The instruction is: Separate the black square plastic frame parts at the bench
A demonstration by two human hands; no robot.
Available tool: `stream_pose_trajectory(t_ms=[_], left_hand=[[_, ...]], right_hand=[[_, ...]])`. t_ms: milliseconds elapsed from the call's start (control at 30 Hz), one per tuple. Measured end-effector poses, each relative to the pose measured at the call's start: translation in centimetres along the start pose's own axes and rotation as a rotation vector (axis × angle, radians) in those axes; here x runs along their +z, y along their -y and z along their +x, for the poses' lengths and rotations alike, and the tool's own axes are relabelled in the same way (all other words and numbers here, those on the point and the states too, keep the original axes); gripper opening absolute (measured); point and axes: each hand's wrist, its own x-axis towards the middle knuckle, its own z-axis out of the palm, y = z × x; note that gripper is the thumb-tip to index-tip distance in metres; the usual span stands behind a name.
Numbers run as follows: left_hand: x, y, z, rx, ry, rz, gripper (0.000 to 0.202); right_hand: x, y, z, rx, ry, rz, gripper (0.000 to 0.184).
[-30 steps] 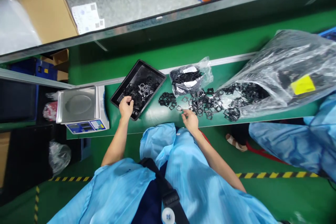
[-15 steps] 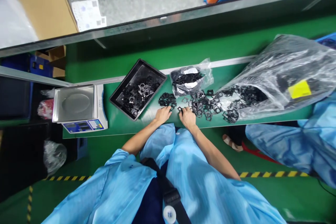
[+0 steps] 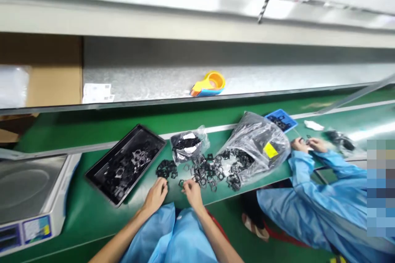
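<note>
My left hand (image 3: 156, 194) rests on the green bench with its fingers curled; whatever they hold, if anything, is hidden. Just beyond it lies a small heap of black plastic frames (image 3: 166, 168). My right hand (image 3: 193, 193) pinches one small black plastic frame (image 3: 181, 183) at its fingertips, a little apart from the left. A bigger loose pile of the same frames (image 3: 205, 171) spreads to the right of that hand. This pile runs into the mouth of a large clear plastic bag (image 3: 248, 135) with a yellow label.
A black tray (image 3: 98, 169) of frames stands at left, beside a weighing scale (image 3: 58, 197). Behind the piles lies a smaller filled bag (image 3: 187, 146). An orange tape dispenser (image 3: 212, 82) sits on the shelf (image 3: 148, 80). At right, a co-worker's hands (image 3: 308, 144) work near a blue tray (image 3: 282, 121).
The head view has tilted up, bringing in the upper shelf and the co-worker's hands. My hands stay near the same heaps, the right one still with a black plastic frame at its fingertips.
</note>
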Motion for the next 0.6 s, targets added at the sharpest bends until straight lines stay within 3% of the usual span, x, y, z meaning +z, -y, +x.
stream_pose_trajectory(t_ms=[133, 267, 333, 600], left_hand=[[-0.4, 0.5, -1.3, -0.012, -0.06, -0.196, 0.03], [-1.2, 0.2, -2.0, -0.139, -0.103, -0.499, 0.041], [-1.6, -0.4, -2.1, -0.141, -0.092, -0.539, 0.045], [-2.8, -3.5, -1.9, 0.19, -0.117, -0.376, 0.031]], right_hand=[[0.6, 0.1, -0.4, 0.001, 0.089, 0.2, 0.031], [1.0, 1.2, -1.3, -0.018, 0.148, 0.386, 0.05], [0.8, 2.0, -2.0, -0.027, 0.169, 0.46, 0.058], [-1.0, 4.6, -4.4, -0.069, 0.219, 0.623, 0.068]])
